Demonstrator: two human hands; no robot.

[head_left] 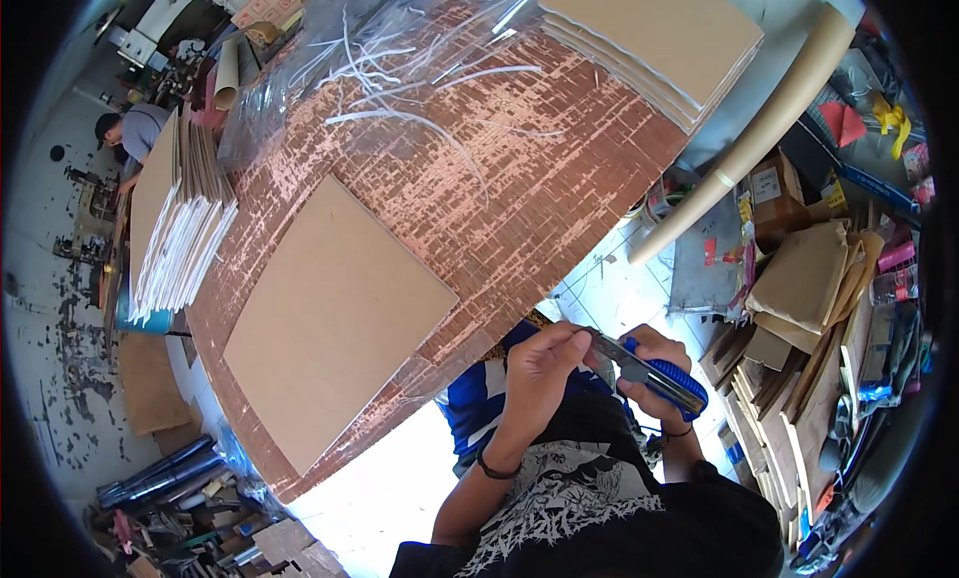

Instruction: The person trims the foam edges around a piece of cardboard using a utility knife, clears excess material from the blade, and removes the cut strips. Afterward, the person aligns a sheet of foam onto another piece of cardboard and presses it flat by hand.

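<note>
In front of my body, away from the table edge, I hold a blue box cutter (pixel 679 386) with a dark metal blade section pointing left. My right hand (pixel 649 350) is wrapped round its handle. The thumb and fingers of my left hand (pixel 542 363) pinch the blade end; the exact contact is partly hidden by the fingertips. A flat brown board (pixel 335 323) lies on the worn red-brown table (pixel 559 168), its near corner close to the front edge. Neither hand touches the board.
Stacked brown boards (pixel 669 38) sit at the far right corner, and another stack with white edges (pixel 185 228) at the left. White trimmed strips (pixel 390 68) lie on clear plastic. A long cardboard tube (pixel 749 143) leans at right, near piled cardboard (pixel 799 278). Another person (pixel 140 130) works far left.
</note>
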